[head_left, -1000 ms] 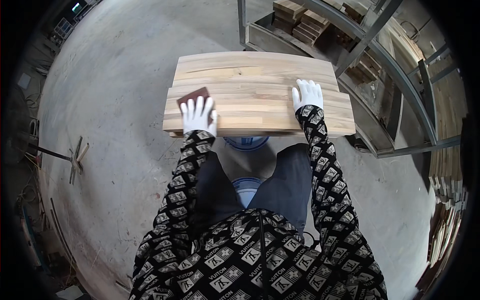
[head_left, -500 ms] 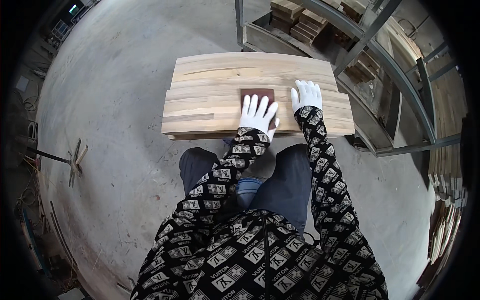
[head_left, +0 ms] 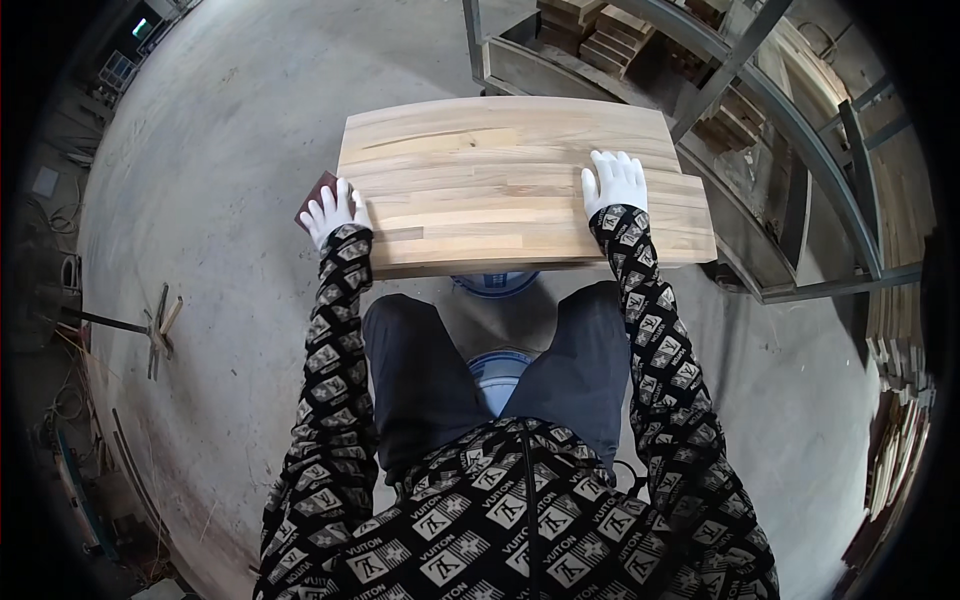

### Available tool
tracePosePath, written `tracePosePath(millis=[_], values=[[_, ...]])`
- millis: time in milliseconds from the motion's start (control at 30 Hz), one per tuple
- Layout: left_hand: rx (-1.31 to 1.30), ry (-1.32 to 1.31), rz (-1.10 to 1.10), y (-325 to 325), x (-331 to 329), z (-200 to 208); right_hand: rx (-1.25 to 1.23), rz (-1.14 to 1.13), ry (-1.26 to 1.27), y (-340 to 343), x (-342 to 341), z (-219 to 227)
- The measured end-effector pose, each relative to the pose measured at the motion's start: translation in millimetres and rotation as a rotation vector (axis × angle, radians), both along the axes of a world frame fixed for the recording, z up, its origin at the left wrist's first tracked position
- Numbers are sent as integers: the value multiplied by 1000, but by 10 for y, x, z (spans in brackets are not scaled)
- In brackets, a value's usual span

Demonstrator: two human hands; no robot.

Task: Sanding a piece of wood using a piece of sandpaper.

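At the left end of the pale laminated wood boards, my white-gloved left hand [head_left: 338, 213] presses a reddish-brown sheet of sandpaper [head_left: 317, 193]. The sheet pokes out past the fingertips and beyond the board's left edge; the rest is hidden under the glove. My right hand [head_left: 614, 184], also gloved, lies flat on the right part of the wood with fingers stretched and holds nothing. The front board [head_left: 490, 212] lies on the near side, and behind it a second board [head_left: 500, 125] shows a curved far edge.
Under the boards stands a blue bucket [head_left: 496, 284], and another blue bucket [head_left: 500, 378] shows between my legs. A grey metal rack [head_left: 775, 90] with stacked wood pieces [head_left: 612, 48] rises at the right. A metal stand [head_left: 158, 325] is on the concrete floor at left.
My left hand has slid the sandpaper from the middle of the board to its left end. My right hand stays in about the same place on the wood.
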State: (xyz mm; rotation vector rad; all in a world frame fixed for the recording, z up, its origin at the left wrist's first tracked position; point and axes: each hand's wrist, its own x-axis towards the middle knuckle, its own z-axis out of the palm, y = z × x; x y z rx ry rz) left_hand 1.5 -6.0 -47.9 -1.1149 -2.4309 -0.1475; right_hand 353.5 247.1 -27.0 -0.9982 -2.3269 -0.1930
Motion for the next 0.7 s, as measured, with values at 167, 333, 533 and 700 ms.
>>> tracePosePath(millis=[167, 333, 533, 700], values=[[90, -39, -260, 928, 1060, 203, 19, -13, -15, 27, 84, 30], [277, -221, -770, 1111, 2229, 270, 20, 33, 13, -24, -22, -9], [164, -193, -781, 574, 1909, 302, 11, 15, 2, 13, 95, -36], [122, 12, -345, -384, 640, 57, 32, 10, 21, 24, 41, -10]])
